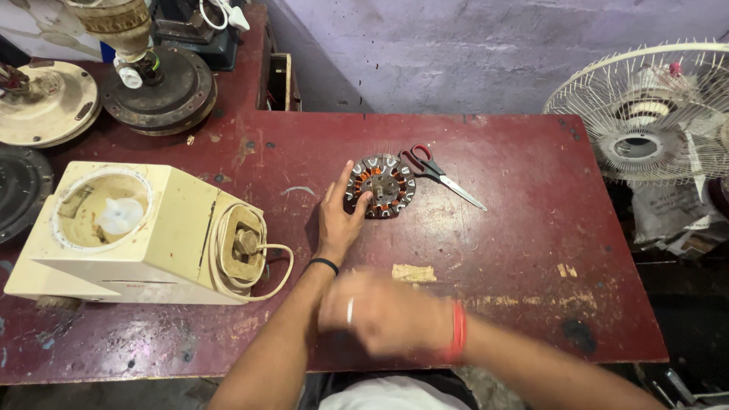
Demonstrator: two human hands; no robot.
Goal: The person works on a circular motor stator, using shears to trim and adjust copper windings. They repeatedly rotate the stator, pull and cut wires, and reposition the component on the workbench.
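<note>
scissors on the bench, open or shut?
Shut. The red-handled scissors lie flat on the table beside the motor stator, blades together in a single point.

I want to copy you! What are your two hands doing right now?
Left hand: open, fingers resting on the round motor stator.
Right hand: blurred, nothing seen in it; open or closed cannot be told.

One wound motor stator (pixel 381 186) on the red table (pixel 531 250), one pair of red-handled scissors (pixel 440 173), one cream appliance base (pixel 144 235) with coiled cord, two hands, left hand (pixel 339 220) and right hand (pixel 380 313), one caged fan (pixel 653 114), three round motor housings: cream (pixel 47 102), dark (pixel 161 89), black (pixel 19 190)
</note>
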